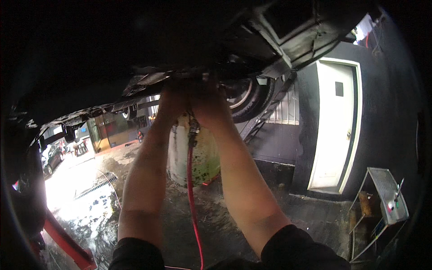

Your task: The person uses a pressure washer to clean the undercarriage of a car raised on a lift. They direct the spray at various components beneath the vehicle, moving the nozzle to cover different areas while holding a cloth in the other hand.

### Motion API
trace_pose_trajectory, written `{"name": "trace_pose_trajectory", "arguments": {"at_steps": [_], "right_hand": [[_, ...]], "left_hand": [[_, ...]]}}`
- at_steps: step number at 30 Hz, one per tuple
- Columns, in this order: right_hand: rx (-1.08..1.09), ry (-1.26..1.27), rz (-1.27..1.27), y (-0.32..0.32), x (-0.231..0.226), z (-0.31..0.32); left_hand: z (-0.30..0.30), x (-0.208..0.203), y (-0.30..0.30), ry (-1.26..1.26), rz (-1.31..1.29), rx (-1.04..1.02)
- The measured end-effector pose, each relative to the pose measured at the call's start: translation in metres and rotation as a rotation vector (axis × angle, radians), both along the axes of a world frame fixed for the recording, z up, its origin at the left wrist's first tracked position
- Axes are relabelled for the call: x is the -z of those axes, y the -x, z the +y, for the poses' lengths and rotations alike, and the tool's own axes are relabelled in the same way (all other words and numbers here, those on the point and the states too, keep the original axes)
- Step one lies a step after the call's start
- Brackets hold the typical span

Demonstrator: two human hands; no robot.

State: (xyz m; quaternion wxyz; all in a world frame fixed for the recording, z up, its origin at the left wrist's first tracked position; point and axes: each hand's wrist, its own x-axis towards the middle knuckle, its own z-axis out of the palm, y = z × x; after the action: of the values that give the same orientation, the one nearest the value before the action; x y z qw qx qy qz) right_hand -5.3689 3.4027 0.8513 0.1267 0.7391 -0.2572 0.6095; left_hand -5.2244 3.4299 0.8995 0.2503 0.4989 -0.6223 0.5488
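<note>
Both my arms reach up into the dark underside of a raised car [288, 45]. My left hand [174, 100] and my right hand [208, 105] are close together there, in deep shadow. A red air hose [191, 180] hangs down between my forearms. Its metal fitting [194, 127] runs up into my right hand, which seems closed around an air tool at the hose's end. The tool's body is mostly hidden by the hands and the dark. My left hand is beside it against the underside, its fingers hidden.
Behind my arms stands a stained, pale drum [204, 157]. A car wheel [249, 99] hangs beyond my right hand. To the right are a white door [335, 130] and a metal cart [387, 193]; a red lift arm [67, 240] lies at lower left. The floor [288, 211] looks wet and stained.
</note>
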Motion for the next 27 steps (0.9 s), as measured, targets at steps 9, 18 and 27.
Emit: {"name": "trace_pose_trajectory", "arguments": {"at_steps": [9,18,27], "right_hand": [[-0.285,-0.216,-0.024,-0.018,0.009,-0.048],[-0.654,-0.406,-0.122,-0.007,0.015,-0.063],[-0.98,-0.544,0.047,0.049,0.052,-0.094]], "left_hand": [[-0.013,-0.005,-0.02,0.056,-0.103,0.047],[-0.016,0.013,-0.005,0.063,-0.098,-0.179],[-0.009,0.064,0.043,0.0,0.033,-0.424]]}}
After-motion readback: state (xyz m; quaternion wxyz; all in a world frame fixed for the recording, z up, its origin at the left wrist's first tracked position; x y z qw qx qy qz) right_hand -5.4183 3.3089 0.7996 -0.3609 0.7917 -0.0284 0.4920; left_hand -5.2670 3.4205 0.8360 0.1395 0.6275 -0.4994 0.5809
